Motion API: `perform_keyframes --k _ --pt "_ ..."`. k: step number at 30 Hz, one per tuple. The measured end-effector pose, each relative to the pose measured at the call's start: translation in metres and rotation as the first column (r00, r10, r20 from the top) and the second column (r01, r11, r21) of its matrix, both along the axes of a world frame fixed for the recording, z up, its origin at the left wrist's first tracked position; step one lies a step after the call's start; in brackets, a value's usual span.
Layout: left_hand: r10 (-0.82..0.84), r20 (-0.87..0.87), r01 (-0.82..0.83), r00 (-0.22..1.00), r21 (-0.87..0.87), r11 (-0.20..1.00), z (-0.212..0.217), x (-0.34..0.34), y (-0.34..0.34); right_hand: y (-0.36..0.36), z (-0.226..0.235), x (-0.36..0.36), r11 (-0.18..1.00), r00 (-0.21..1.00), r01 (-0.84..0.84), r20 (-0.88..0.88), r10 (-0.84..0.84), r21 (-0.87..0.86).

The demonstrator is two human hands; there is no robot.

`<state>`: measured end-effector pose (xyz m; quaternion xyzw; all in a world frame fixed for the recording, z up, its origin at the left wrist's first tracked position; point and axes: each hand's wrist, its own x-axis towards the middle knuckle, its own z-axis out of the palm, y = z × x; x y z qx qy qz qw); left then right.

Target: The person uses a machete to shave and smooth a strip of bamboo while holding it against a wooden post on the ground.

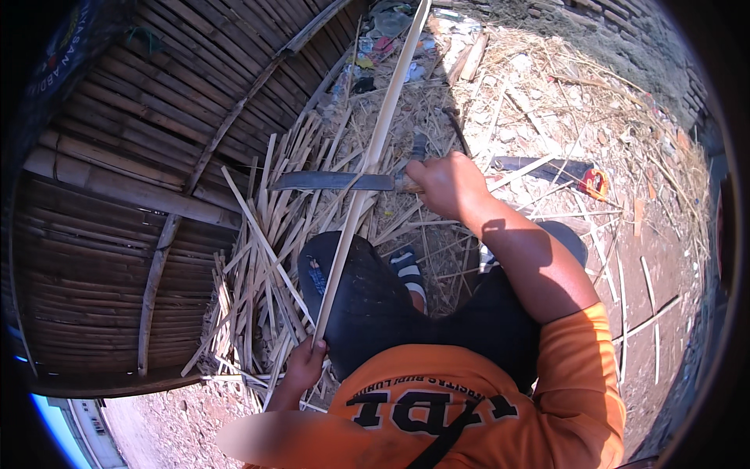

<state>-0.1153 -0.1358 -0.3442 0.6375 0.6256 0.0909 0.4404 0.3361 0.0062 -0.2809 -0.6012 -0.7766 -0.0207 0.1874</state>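
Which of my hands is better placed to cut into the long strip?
Probably your right hand: it grips the knife, which crosses the strip. Your left hand holds the strip's near end.

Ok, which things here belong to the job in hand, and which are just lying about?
In the job:
long strip, in the left hand
knife, in the right hand

Lying about, it seems:
saw, untouched
rubbish
piled strips, though possibly related

Large black capitals (pixel 430 412) under smaller arched lettering (pixel 430 384) on the orange shirt (pixel 414 358); pale letters (pixel 66 35) on a dark banner (pixel 95 35)
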Motion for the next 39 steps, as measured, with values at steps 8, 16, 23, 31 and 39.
perform_keyframes --k 8,16,23,31,39 --pt "-0.065 -0.255 0.067 0.965 0.001 0.998 0.116 0.022 0.049 0.004 -0.011 -0.009 0.923 1.000 -0.003 -0.024 -0.007 -0.385" --pt "-0.123 -0.367 0.239 0.922 0.289 0.927 0.235 0.062 0.108 0.014 -0.048 0.009 0.920 0.948 0.023 -0.285 -0.145 -0.390" --pt "0.115 0.136 -0.175 0.984 0.860 0.479 0.295 0.098 0.129 0.018 -0.026 0.027 0.965 0.847 -0.063 -0.525 -0.083 -0.253" --pt "-0.464 0.814 -0.602 0.350 0.575 0.554 0.304 0.190 0.186 0.010 -0.006 0.021 0.972 0.812 -0.034 -0.573 -0.109 -0.234" --pt "-0.621 0.710 -0.402 0.333 0.702 0.588 0.326 0.231 0.212 -0.003 0.024 0.009 0.990 0.764 0.023 -0.636 -0.109 -0.142"
